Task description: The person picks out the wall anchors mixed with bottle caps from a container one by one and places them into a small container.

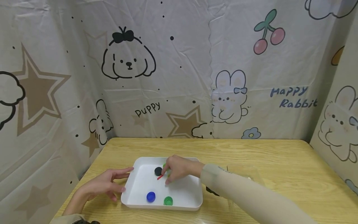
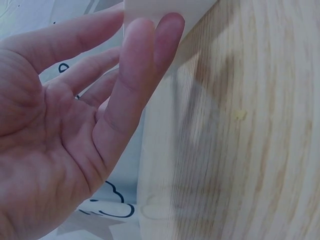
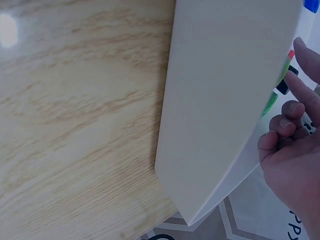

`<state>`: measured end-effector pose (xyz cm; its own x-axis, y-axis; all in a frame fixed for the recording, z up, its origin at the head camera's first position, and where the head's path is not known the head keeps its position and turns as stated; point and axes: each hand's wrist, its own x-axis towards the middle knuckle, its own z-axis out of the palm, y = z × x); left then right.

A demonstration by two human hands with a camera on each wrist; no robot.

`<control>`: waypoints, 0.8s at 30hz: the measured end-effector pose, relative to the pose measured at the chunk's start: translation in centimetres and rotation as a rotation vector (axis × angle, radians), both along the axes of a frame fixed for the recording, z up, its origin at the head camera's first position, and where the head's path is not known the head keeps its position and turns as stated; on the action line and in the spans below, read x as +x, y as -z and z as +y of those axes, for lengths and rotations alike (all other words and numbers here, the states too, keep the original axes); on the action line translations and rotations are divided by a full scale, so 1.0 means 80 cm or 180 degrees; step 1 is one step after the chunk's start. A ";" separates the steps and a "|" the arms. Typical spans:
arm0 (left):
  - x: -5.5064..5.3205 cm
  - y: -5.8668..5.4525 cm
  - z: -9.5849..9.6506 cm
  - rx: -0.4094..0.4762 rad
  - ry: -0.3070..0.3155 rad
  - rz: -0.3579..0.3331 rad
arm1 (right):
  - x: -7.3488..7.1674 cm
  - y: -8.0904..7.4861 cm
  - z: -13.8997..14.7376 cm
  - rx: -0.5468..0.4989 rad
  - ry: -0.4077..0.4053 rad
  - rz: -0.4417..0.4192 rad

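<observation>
A white tray point(image 1: 137, 183) sits on the table, with my left hand point(image 1: 102, 185) at its left side. That hand's fingers are spread and nearly straight, fingertips at the tray wall point(image 2: 145, 7). My right hand point(image 1: 180, 168) reaches over the tray, index finger extended, thumb apart and the other fingers curled in. Its index fingertip is right by a red strip point(image 1: 160, 177) and a round black cap point(image 1: 158, 171). Green pieces point(image 1: 164, 165) are partly hidden behind this hand. Toward the tray's front lie a blue cap point(image 1: 151, 197) and a green cap point(image 1: 168, 201).
The wooden table point(image 1: 223, 149) extends beyond the tray on all sides. A clear, see-through item point(image 1: 253, 172) and a dark object point(image 1: 212, 190) lie right of the tray, partly under my right forearm. A printed curtain point(image 1: 184, 77) hangs behind and beside the table.
</observation>
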<state>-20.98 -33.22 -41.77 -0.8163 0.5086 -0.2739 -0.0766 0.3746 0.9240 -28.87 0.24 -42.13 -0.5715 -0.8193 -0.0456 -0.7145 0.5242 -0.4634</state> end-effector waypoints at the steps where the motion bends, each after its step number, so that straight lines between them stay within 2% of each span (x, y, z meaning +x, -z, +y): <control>1: 0.000 0.000 0.000 -0.0006 -0.0001 0.0002 | 0.001 -0.001 0.000 -0.0005 -0.0025 -0.0001; 11: -0.001 0.001 0.000 -0.0035 -0.0016 0.0016 | 0.007 -0.002 -0.008 0.0110 0.0004 0.0083; 17: -0.001 0.002 -0.002 -0.0015 -0.0003 0.0025 | 0.010 -0.003 -0.008 0.0085 0.0004 0.0031; 24: -0.001 0.001 -0.001 -0.0040 -0.0047 0.0017 | 0.014 -0.003 -0.013 0.0108 0.0119 0.0002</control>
<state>-21.06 -33.27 -41.88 -0.8251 0.4930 -0.2758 -0.0774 0.3850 0.9197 -27.79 -0.76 -41.91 -0.6018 -0.7953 -0.0727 -0.6943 0.5660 -0.4445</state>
